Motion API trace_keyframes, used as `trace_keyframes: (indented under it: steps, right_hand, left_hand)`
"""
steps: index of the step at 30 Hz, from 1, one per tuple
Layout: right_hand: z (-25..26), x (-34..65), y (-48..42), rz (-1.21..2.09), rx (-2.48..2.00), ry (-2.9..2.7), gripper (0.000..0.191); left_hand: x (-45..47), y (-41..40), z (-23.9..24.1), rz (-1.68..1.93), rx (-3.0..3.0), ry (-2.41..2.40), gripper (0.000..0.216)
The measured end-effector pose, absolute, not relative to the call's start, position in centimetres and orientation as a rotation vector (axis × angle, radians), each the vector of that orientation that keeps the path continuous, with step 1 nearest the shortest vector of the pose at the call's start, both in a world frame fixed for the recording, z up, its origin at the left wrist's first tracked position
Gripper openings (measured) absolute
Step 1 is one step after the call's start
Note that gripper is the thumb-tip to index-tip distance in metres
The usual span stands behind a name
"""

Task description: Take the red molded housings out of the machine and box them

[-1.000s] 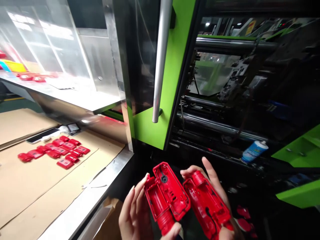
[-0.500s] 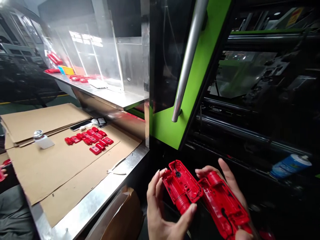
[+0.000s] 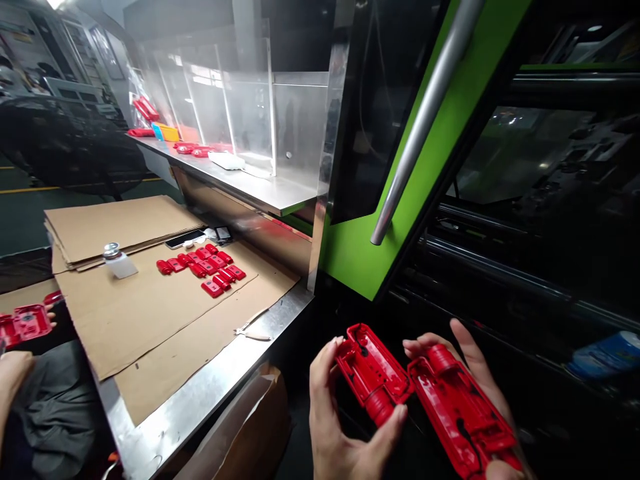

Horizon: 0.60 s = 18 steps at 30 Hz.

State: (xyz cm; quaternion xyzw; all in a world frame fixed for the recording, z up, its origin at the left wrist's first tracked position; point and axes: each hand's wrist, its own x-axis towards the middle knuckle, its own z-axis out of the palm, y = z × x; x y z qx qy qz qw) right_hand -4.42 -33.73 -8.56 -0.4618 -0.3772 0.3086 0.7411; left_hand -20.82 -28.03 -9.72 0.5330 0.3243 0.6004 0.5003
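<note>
Red plastic housing halves are held low before the green machine door [image 3: 350, 247]. One shell [image 3: 374, 373] is gripped by the left hand [image 3: 340, 427], thumb under its barrel; the other shell [image 3: 463, 413] is cradled in the right hand [image 3: 480, 393], fingers behind.

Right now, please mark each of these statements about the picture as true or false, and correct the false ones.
1. Each hand holds one red plastic shell. True: the left hand holds the left shell, the right hand the right shell.
2. The bench is covered with blue cloth. False: cardboard covers it.
3. More red parts lie on the cardboard. True.
4. The machine door is yellow. False: it is green, with a metal handle.
</note>
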Motion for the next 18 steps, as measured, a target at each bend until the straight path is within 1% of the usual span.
trace_keyframes:
  steps: [2,3,4,6,7,8,12,15,16,18]
  right_hand:
    - [-7.9,-5.5,-33.3,0.695,-1.028,-0.84,0.049]
    - [-7.7,-6.0,-33.1,0.681,-1.031,-0.858,0.055]
    - [-7.7,-6.4,-32.9,0.666,-1.03,-0.878,0.07]
    - [-7.9,-7.1,-32.3,0.667,-1.044,-0.906,0.106]
    - [-8.1,-7.3,-32.0,0.682,-1.057,-0.91,0.12]
    - [-8.3,-7.5,-31.6,0.697,-1.071,-0.906,0.127]
    - [-9.2,-7.6,-30.1,0.74,-1.039,-0.97,0.126]
    - [-9.3,-7.6,-28.7,0.817,-1.038,-1.041,0.132]
    - [-9.3,-7.7,-28.2,0.838,-1.045,-1.052,0.134]
    - [-9.0,-8.2,-27.0,0.872,-1.069,-1.079,0.13]
  left_hand:
    - [-21.6,-27.8,-10.0,1.449,1.305,0.808,0.081]
    - [-22.1,-27.7,-10.2,1.451,1.314,0.825,0.082]
    - [-22.6,-27.5,-10.3,1.453,1.322,0.844,0.082]
    - [-23.7,-27.2,-10.7,1.462,1.34,0.88,0.083]
    - [-24.2,-27.0,-10.9,1.467,1.346,0.895,0.083]
    - [-24.8,-26.8,-11.0,1.47,1.346,0.913,0.083]
    - [-26.6,-26.3,-11.6,1.488,1.314,0.998,0.081]
    - [-27.1,-25.9,-12.1,1.524,1.296,1.06,0.081]
    - [-27.2,-25.8,-12.6,1.538,1.296,1.08,0.081]
    - [-27.6,-25.4,-14.1,1.579,1.304,1.136,0.083]
